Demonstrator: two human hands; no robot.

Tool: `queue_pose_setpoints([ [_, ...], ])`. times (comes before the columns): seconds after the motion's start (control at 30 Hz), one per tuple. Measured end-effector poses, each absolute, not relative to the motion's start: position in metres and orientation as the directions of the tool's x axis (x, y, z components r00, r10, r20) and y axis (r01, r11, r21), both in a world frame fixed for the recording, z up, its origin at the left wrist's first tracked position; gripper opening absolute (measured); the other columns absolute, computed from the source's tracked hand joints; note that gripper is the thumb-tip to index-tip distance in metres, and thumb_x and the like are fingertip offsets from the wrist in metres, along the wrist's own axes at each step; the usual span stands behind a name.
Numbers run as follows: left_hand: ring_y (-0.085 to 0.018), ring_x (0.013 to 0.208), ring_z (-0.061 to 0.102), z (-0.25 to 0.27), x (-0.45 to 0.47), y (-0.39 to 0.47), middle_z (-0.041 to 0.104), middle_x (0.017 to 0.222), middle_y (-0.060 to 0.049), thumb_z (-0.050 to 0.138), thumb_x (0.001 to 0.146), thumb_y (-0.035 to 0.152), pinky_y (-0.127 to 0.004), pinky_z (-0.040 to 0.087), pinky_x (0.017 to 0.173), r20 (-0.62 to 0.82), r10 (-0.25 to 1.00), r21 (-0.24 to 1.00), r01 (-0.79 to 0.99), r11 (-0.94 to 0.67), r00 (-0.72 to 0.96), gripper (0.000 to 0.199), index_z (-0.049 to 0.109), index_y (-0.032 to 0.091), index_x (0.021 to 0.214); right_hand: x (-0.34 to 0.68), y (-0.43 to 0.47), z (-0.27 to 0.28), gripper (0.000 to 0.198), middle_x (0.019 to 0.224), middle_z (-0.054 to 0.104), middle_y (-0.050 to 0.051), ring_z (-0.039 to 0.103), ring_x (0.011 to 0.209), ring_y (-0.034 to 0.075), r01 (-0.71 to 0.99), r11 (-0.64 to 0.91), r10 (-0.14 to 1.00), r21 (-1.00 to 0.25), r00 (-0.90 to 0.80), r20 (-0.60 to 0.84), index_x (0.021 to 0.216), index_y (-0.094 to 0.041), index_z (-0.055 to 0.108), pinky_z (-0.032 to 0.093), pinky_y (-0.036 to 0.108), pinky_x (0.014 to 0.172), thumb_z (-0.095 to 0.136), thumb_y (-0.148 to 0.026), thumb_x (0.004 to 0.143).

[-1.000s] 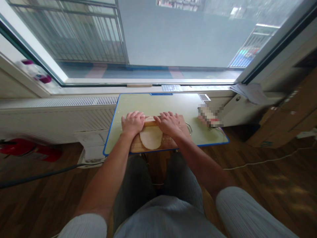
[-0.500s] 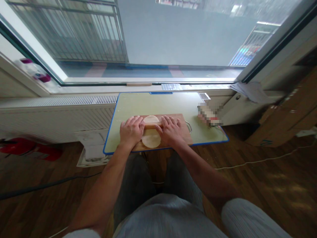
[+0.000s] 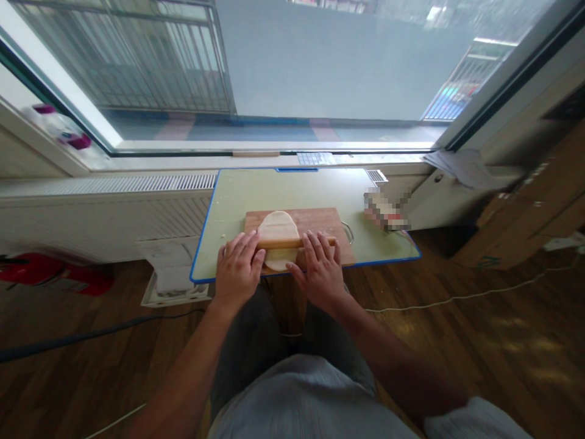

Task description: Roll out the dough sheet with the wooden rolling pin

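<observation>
A flat oval of pale dough [image 3: 278, 225] lies on a wooden cutting board [image 3: 320, 217]. Across its nearer part rests a wooden rolling pin [image 3: 281, 243], level from left to right. My left hand [image 3: 238, 262] is on the pin's left end, fingers over the top and thumb on the near side. At the other end my right hand [image 3: 320, 262] holds the pin the same way, its fingers laid over it. Dough shows on both sides of the pin. The pin's ends are mostly hidden under my hands.
The board sits on a pale green, blue-edged small table [image 3: 256, 188], with a metal handle [image 3: 348, 232] at its right. A blurred-out object [image 3: 386, 211] lies farther right. Behind are a radiator [image 3: 137, 210] and a window. A red fire extinguisher [image 3: 59, 273] is on the floor at left.
Both hands have drawn the rolling pin toward me, from the dough's far part to its near part. More dough now shows beyond the pin, and its outline looks longer.
</observation>
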State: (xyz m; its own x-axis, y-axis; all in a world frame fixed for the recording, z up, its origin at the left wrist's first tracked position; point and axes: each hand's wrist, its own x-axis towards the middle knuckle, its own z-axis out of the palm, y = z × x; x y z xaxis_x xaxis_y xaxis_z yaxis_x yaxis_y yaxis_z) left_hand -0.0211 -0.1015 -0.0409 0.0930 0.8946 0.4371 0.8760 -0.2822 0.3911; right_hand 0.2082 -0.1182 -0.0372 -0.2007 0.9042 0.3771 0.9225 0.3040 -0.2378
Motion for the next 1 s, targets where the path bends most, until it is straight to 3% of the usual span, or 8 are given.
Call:
queue_pose_setpoints([
  [0.17, -0.031, 0.15, 0.054, -0.044, -0.02, -0.121, 0.068, 0.154, -0.01, 0.044, 0.111, 0.043, -0.057, 0.033, 0.129, 0.468, 0.882, 0.433, 0.856, -0.28, 0.052, 0.047, 0.065, 0.025, 0.149, 0.21, -0.137, -0.034, 0.068, 0.168, 0.053, 0.016, 0.037, 0.161, 0.034, 0.915, 0.304, 0.901, -0.265, -0.186, 0.392, 0.163, -0.017, 0.049, 0.01, 0.061, 0.135, 0.052, -0.059, 0.11],
  [0.4, -0.028, 0.145, 0.058, -0.04, -0.014, -0.125, 0.074, 0.142, -0.01, 0.046, 0.11, 0.042, -0.054, 0.032, 0.129, 0.493, 0.87, 0.487, 0.83, -0.273, -0.004, 0.036, 0.069, 0.027, 0.133, 0.216, -0.13, -0.019, 0.043, 0.149, 0.068, 0.011, 0.05, 0.146, 0.032, 0.9, 0.279, 0.912, -0.335, -0.139, 0.387, 0.141, -0.025, 0.067, 0.015, 0.06, 0.134, 0.062, -0.05, 0.106],
  [0.53, -0.028, 0.147, 0.056, -0.04, -0.012, -0.118, 0.073, 0.146, -0.01, 0.045, 0.11, 0.043, -0.054, 0.031, 0.13, 0.467, 0.884, 0.49, 0.832, -0.26, 0.002, 0.037, 0.067, 0.028, 0.136, 0.216, -0.116, -0.019, 0.047, 0.148, 0.069, 0.012, 0.055, 0.141, 0.032, 0.898, 0.27, 0.927, -0.348, -0.144, 0.347, 0.145, -0.024, 0.065, 0.019, 0.059, 0.133, 0.062, -0.05, 0.106],
  [0.77, -0.031, 0.149, 0.054, -0.044, -0.013, -0.119, 0.069, 0.152, -0.013, 0.044, 0.111, 0.047, -0.055, 0.032, 0.13, 0.473, 0.879, 0.417, 0.867, -0.274, 0.051, 0.048, 0.064, 0.023, 0.148, 0.216, -0.12, -0.03, 0.058, 0.161, 0.06, 0.014, 0.042, 0.156, 0.034, 0.909, 0.279, 0.925, -0.31, -0.167, 0.342, 0.156, -0.021, 0.056, 0.014, 0.061, 0.133, 0.053, -0.057, 0.11],
  [1.0, -0.029, 0.147, 0.055, -0.052, -0.012, -0.13, 0.072, 0.146, -0.013, 0.05, 0.11, 0.04, -0.052, 0.034, 0.131, 0.577, 0.815, 0.415, 0.839, -0.353, 0.058, 0.042, 0.066, 0.021, 0.143, 0.215, -0.139, -0.041, 0.063, 0.164, 0.057, 0.014, 0.037, 0.16, 0.034, 0.912, 0.291, 0.903, -0.29, -0.162, 0.399, 0.161, -0.021, 0.052, 0.014, 0.06, 0.134, 0.054, -0.057, 0.11],
])
